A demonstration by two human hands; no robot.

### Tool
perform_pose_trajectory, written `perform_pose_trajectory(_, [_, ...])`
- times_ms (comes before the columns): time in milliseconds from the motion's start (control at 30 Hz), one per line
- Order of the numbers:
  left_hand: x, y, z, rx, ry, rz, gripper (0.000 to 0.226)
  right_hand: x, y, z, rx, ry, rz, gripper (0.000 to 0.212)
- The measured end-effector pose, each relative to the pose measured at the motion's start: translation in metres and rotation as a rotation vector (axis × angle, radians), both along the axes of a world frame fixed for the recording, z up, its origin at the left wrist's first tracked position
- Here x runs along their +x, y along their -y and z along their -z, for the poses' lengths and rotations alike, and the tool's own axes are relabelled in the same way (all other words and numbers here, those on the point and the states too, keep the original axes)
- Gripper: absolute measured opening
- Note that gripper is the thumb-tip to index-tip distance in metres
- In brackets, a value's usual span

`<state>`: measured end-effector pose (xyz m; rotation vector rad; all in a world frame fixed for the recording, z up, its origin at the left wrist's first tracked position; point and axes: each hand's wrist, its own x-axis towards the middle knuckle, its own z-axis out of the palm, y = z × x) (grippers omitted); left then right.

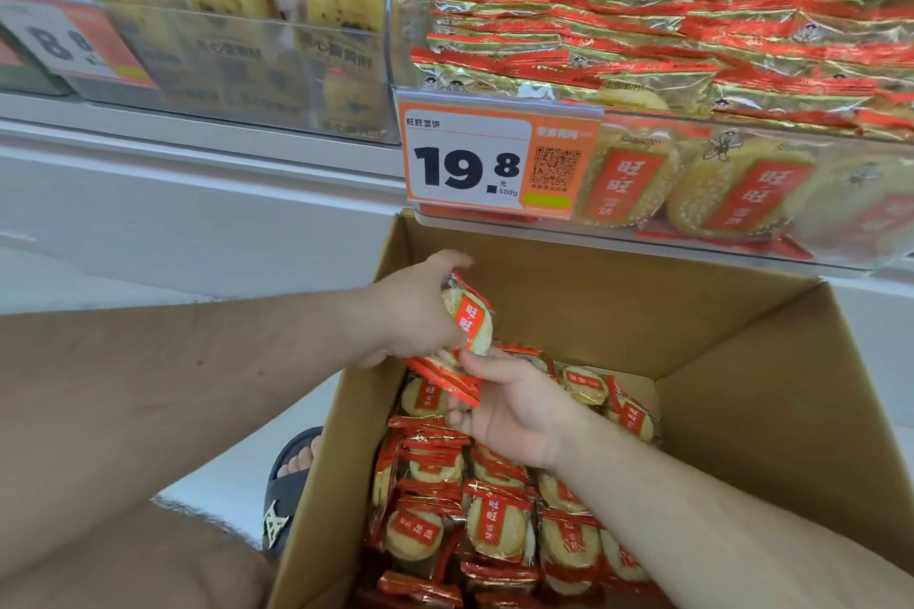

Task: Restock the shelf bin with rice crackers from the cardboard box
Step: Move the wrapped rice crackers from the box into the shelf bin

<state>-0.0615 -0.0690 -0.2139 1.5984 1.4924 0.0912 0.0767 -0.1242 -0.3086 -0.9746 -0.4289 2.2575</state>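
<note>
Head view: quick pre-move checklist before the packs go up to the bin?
1. Left hand has a grip on a cracker pack: ok, fingers curl round it.
2. Right hand has a grip on more packs: ok, pinched at their edge; count cannot tell.
3. Hands lifted out of the cardboard box: not ok, both sit between its walls.
4. Room in the shelf bin: cannot tell, packs are piled above its front wall and the top is cut off.
5. Right bin: ok, the packs behind the price tag look the same as those held.
6. Stock left in the box: ok, many packs remain.
</note>
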Motion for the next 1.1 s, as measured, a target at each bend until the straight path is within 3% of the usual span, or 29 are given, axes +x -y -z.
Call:
perform_pose_trajectory(67, [-0.002, -0.003, -0.002, 0.050, 0.007, -0.021, 0.085, 0.002, -0.013, 0.015, -0.065, 0.176, 0.148, 0.027])
perform_pose_trajectory(167, [-0.006, -0.006, -0.003, 0.086, -0.018, -0.023, 0.078, 0.023, -0.038, 0.057, -0.320, 0.728, 0.615, 0.055])
perform_pose_trajectory(233, [-0.007, -0.006, 0.001, 0.057, 0.017, -0.024, 0.075, 0.034, -0.049, 0.076, -0.439, 0.881, 0.646, 0.056])
perform_pose_trajectory(433, [-0.005, -0.009, 0.008, -0.023, 0.051, -0.022, 0.075, 0.046, -0.067, 0.108, -0.481, 0.828, 0.439, 0.012])
perform_pose_trajectory(600, [-0.009, -0.006, 0.003, -0.047, 0.062, 0.020, 0.075, 0.060, -0.028, 0.072, -0.328, 0.935, 0.391, 0.018])
perform_pose_trajectory(900, [-0.012, 0.007, -0.025, 0.031, 0.205, -0.042, 0.068, 0.069, 0.068, -0.069, -0.001, 0.707, 0.291, 0.015])
perform_pose_trajectory(1000, [-0.013, 0.016, -0.035, 0.034, 0.299, -0.032, 0.065, 0.059, 0.075, -0.103, 0.097, 0.627, 0.323, 0.019])
perform_pose_trajectory(1100, [-0.010, 0.030, -0.049, -0.026, 0.535, -0.021, 0.056, 0.043, 0.077, -0.127, 0.185, 0.639, 0.345, 0.014])
